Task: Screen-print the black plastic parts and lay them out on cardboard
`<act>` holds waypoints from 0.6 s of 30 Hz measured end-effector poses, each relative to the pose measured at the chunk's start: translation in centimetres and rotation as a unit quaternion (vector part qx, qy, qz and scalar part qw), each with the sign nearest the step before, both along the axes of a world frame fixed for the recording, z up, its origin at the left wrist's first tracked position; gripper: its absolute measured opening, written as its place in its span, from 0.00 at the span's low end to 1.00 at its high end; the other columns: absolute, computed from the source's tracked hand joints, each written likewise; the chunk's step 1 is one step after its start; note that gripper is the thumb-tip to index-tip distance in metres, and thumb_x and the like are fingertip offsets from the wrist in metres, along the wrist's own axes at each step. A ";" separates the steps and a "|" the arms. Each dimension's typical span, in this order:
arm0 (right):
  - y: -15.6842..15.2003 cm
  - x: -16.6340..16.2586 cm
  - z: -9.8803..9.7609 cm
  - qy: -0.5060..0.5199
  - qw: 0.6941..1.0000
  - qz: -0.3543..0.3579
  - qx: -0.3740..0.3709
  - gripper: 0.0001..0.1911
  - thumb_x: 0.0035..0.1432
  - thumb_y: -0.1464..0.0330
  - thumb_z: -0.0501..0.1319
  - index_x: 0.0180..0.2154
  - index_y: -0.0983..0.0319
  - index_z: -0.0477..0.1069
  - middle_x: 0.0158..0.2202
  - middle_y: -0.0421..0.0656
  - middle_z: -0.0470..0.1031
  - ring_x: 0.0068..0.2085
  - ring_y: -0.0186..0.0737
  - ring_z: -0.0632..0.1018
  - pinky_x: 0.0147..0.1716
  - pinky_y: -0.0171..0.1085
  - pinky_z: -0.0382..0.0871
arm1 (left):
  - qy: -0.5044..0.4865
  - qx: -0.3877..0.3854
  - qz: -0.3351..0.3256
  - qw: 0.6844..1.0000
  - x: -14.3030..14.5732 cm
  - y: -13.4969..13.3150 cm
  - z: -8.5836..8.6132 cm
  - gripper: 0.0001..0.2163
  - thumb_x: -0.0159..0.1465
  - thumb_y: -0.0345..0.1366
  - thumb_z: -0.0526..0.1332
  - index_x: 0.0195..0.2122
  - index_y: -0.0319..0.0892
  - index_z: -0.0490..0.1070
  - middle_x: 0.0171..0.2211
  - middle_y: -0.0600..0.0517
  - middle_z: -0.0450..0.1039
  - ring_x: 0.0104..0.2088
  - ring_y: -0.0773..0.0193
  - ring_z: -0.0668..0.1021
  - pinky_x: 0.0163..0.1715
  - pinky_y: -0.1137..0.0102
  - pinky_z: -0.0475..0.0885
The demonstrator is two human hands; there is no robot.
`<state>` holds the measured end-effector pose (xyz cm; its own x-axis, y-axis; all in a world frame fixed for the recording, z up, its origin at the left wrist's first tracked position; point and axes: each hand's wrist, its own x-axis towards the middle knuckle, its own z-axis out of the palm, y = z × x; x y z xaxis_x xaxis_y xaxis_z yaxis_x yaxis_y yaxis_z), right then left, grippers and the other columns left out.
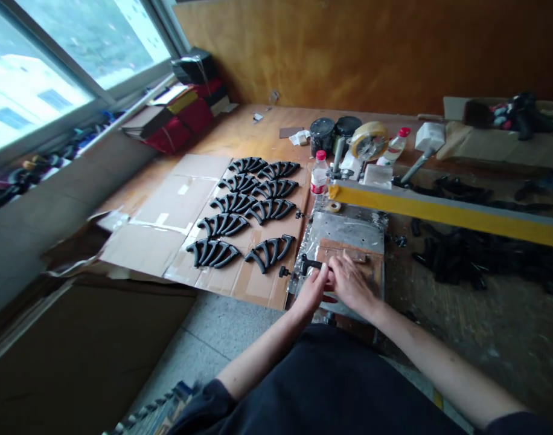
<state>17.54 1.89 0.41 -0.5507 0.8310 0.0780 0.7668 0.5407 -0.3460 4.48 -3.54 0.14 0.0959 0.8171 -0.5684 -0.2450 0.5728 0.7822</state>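
Note:
My left hand point(311, 291) and my right hand point(351, 283) are close together, both closed around a black T-shaped handle point(309, 264). Its wider head sticks out to the left of my fingers, and the rest is hidden inside my grip. Below them lies a metal plate point(349, 231) with a reddish-brown board point(335, 246) on it. Beside the plate's left edge is a small black knob point(284, 272). Farther left, several fanned groups of black curved handles point(215, 252) are laid out in two columns on flattened cardboard point(161, 208).
A yellow-faced metal bar point(448, 212) crosses above the bench on the right, with a pile of black parts point(466, 260) beyond and beneath it. Behind the plate stand a red-capped bottle point(319, 175), dark jars point(322, 136) and a tape roll point(369, 140). Boxes point(177, 121) line the window.

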 end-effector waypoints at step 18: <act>6.9 -17.0 -7.0 -0.143 0.975 0.022 -0.167 0.24 0.64 0.54 0.53 0.45 0.66 0.76 0.45 0.59 0.76 0.50 0.53 0.75 0.46 0.44 0.67 | 0.441 -0.151 0.014 0.884 -18.9 1.6 -9.8 0.24 0.66 0.51 0.47 0.32 0.39 0.76 0.27 0.39 0.78 0.34 0.49 0.81 0.32 0.64 0.70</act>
<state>0.52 8.79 -6.58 -0.5462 0.7588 -0.3549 0.8363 0.4696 -0.2830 -14.44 -1.93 -9.63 -0.5117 0.6101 -0.6049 0.3674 0.7918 0.4878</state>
